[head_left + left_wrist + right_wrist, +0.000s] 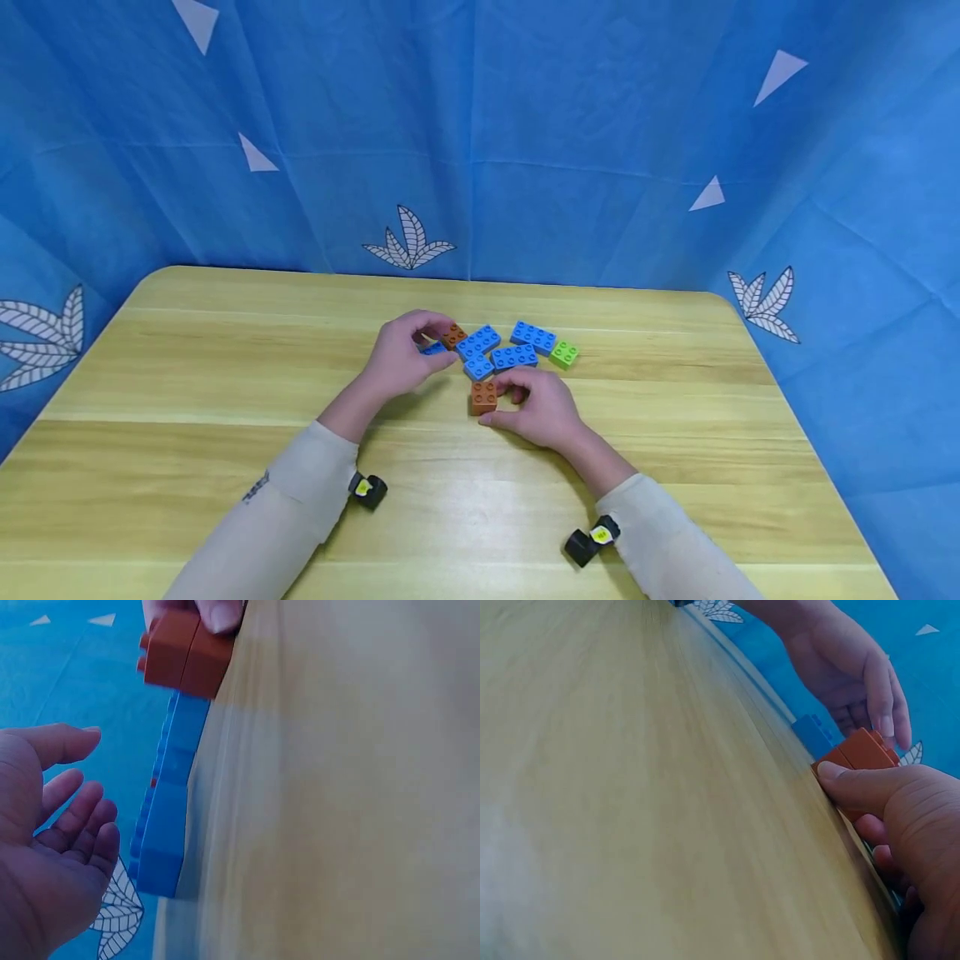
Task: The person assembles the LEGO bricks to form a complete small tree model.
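My right hand (543, 408) pinches a reddish-brown toy brick stack (483, 400) with thumb and fingers, low at the tabletop. A seam across the stack (176, 652) in the left wrist view suggests two bricks joined together. My left hand (401, 354) hovers with fingers apart and loosely bent, around the left end of the brick group. Nearest to it are another brown brick (453, 337) and a partly hidden blue brick (433, 348). In the left wrist view its palm and fingers (71, 817) hold nothing.
Right of the left hand lie a long blue brick (478, 342), a small blue one (478, 367) and another long one (514, 357). Farther back, a blue brick (533, 337) touches a green brick (564, 354). The wooden table (247, 367) ends at a blue curtain (585, 167).
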Action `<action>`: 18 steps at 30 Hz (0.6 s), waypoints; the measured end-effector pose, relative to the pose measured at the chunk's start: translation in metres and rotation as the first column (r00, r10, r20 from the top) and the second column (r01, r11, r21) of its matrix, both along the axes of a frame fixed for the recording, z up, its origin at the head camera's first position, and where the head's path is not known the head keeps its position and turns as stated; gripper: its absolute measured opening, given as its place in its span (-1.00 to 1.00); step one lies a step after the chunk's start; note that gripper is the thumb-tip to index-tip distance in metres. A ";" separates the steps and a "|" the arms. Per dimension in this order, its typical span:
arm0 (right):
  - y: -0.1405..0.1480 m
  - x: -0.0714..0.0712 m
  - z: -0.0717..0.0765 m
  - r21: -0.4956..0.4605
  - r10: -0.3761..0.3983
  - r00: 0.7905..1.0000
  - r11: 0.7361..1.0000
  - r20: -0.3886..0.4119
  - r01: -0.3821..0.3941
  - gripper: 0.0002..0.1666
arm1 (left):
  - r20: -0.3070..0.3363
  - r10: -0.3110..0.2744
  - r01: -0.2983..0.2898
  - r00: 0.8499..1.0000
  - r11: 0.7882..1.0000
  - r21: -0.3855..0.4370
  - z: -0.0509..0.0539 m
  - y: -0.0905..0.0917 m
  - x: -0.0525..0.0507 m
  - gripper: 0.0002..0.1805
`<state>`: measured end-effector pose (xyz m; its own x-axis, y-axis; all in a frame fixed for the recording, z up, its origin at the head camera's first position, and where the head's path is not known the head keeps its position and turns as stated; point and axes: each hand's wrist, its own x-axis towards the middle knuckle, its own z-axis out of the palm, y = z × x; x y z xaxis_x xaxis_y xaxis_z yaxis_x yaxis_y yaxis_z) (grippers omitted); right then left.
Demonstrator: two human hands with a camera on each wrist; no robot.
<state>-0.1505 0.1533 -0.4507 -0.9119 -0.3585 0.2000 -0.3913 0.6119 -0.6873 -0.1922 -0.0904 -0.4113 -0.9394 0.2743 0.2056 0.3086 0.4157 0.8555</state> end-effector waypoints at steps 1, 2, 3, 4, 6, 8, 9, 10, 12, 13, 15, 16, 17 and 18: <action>0.000 0.000 0.000 0.002 0.002 1.000 1.000 -0.001 -0.002 -0.52 | -0.004 0.007 -0.007 1.000 1.000 -0.016 0.000 -0.001 -0.003 -0.54; 0.000 0.001 0.001 0.001 0.004 1.000 1.000 -0.004 -0.004 -0.50 | -0.006 0.011 -0.011 1.000 1.000 -0.027 -0.001 -0.002 -0.006 -0.53; 0.000 0.001 0.001 0.002 0.005 1.000 1.000 -0.008 -0.005 -0.48 | -0.004 0.012 -0.012 1.000 0.999 -0.034 -0.001 -0.002 -0.009 -0.54; 0.000 0.001 0.001 0.001 0.007 1.000 1.000 -0.013 -0.007 -0.47 | 0.000 0.014 -0.014 1.000 0.999 -0.041 -0.002 -0.003 -0.012 -0.55; 0.000 0.002 0.002 -0.018 0.010 1.000 1.000 -0.016 -0.010 -0.43 | 0.019 0.017 -0.016 1.000 0.999 -0.051 -0.003 -0.005 -0.017 -0.58; 0.000 0.003 0.002 -0.054 0.013 1.000 0.998 -0.015 -0.014 -0.40 | 0.043 0.021 -0.019 0.999 0.998 -0.054 -0.004 -0.006 -0.022 -0.63; 0.000 0.004 0.002 -0.076 0.013 1.000 0.997 -0.012 -0.014 -0.39 | 0.055 0.024 -0.021 0.998 0.998 -0.059 -0.005 -0.007 -0.025 -0.64; 0.000 0.005 0.002 -0.103 0.014 1.000 0.995 -0.009 -0.015 -0.38 | 0.068 0.026 -0.022 0.997 0.998 -0.061 -0.006 -0.008 -0.027 -0.65; 0.000 0.006 0.002 -0.158 0.022 1.000 0.987 -0.001 -0.022 -0.38 | 0.105 0.027 -0.020 0.994 0.997 -0.071 -0.008 -0.010 -0.032 -0.67; -0.001 0.007 0.002 -0.180 0.025 1.000 0.983 -0.001 -0.024 -0.37 | 0.128 0.026 -0.016 0.991 0.997 -0.074 -0.008 -0.011 -0.034 -0.67; -0.001 0.008 0.002 -0.211 0.027 1.000 0.977 -0.004 -0.028 -0.37 | 0.170 0.018 -0.005 0.985 0.997 -0.079 -0.010 -0.013 -0.037 -0.67; -0.001 0.009 0.002 -0.221 0.029 1.000 0.975 -0.006 -0.030 -0.37 | 0.189 0.014 0.002 0.982 0.997 -0.079 -0.010 -0.013 -0.037 -0.68; -0.001 0.009 0.002 -0.230 0.031 0.999 0.973 -0.008 -0.032 -0.38 | 0.204 0.008 0.009 0.979 0.997 -0.081 -0.011 -0.013 -0.038 -0.68; -0.001 0.009 0.002 -0.235 0.031 0.999 0.972 -0.011 -0.033 -0.38 | 0.215 0.004 0.013 0.977 0.997 -0.080 -0.012 -0.014 -0.039 -0.68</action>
